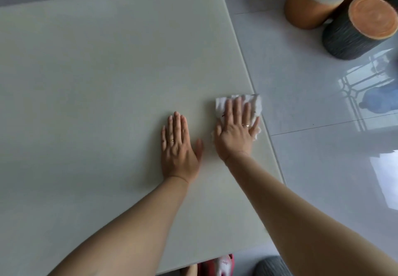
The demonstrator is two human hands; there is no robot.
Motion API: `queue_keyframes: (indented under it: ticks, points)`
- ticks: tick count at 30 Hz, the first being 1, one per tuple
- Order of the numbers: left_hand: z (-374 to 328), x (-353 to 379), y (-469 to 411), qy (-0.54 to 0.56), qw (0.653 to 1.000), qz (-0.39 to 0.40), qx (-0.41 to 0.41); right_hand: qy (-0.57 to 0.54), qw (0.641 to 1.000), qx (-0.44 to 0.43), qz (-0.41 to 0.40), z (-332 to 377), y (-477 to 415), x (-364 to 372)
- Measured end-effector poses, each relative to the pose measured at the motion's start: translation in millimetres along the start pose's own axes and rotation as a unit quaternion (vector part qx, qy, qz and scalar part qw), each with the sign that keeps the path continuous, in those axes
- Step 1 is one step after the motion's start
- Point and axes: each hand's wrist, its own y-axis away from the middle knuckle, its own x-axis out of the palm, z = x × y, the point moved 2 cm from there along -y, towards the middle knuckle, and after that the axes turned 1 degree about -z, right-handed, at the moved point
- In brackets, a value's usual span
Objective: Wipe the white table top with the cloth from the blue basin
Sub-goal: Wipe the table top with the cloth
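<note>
The white table top (97, 71) fills the left and middle of the head view. A crumpled white cloth (255, 103) lies at the table's right edge, a bit of it reaching over that edge. My right hand (237, 129) presses flat on the cloth with straight, spread fingers. My left hand (177, 146) rests flat on the bare table just left of it, fingers together, holding nothing. The blue basin is out of view.
Round stools stand on the glossy tiled floor at the upper right: an orange one (305, 6) and a dark grey one with an orange top (355, 32). Another grey stool (271, 267) and a red item (217, 265) show below the table's near edge.
</note>
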Motion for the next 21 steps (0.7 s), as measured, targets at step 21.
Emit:
queue_keyframes:
  ticks: [21]
  points:
    - [2, -2, -2, 0.003, 1.0, 0.001, 0.006, 0.034, 0.965, -0.261, 0.01, 46, -125, -13]
